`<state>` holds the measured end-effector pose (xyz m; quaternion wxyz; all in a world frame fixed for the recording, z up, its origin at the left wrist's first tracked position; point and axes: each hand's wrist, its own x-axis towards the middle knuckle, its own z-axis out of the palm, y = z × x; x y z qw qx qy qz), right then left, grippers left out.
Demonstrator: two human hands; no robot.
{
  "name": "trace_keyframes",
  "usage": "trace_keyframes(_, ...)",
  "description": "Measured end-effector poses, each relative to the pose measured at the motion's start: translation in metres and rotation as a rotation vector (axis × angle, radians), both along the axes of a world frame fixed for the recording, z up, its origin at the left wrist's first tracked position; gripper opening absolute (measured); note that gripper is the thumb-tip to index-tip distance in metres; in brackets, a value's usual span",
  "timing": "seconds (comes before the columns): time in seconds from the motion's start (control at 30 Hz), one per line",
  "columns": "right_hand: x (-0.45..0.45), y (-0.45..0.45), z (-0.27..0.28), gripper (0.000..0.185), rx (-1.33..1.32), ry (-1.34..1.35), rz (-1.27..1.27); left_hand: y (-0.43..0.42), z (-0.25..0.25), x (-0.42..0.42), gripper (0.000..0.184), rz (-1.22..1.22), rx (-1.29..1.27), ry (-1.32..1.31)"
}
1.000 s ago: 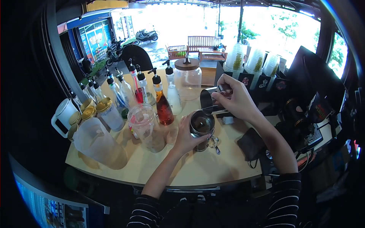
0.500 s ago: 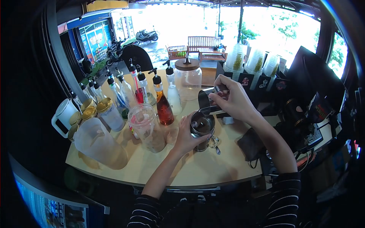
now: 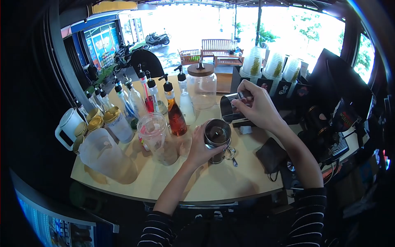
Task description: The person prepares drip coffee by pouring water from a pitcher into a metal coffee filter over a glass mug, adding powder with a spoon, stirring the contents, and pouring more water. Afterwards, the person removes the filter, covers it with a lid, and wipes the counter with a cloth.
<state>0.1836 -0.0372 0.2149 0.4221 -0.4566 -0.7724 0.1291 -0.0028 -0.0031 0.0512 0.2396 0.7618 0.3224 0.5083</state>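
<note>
My left hand (image 3: 200,147) is wrapped around a metal shaker cup (image 3: 214,141) that stands on the counter with its mouth facing up. Dark liquid, perhaps with ice, shows inside. By its handle, my right hand (image 3: 259,106) grips a metal pitcher (image 3: 228,108), tilted to the left just above and right of the shaker cup's rim. No stream shows between the two vessels. Close to the cup's base lies a small clear and metal item (image 3: 231,154), partly hidden. A clear plastic jar (image 3: 158,140) stands left of my left hand.
Pump bottles, including an amber syrup bottle (image 3: 177,119), line the left side. A frosted pitcher (image 3: 105,156) and gold-lidded jars (image 3: 117,123) stand farther left. Behind are a wooden-lidded glass jar (image 3: 202,88) and stacked cups (image 3: 252,64). A dark pouch (image 3: 271,156) lies at right.
The metal pitcher has moved slightly right, away from the shaker cup's mouth, and is less tipped over it. My left hand keeps its hold on the cup.
</note>
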Motion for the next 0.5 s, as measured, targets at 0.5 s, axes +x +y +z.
trace_keyframes(0.5, -0.012, -0.004, 0.002, 0.021, 0.034, 0.036, 0.107, -0.008, 0.02, 0.001, 0.084, 0.066, 0.107, 0.053)
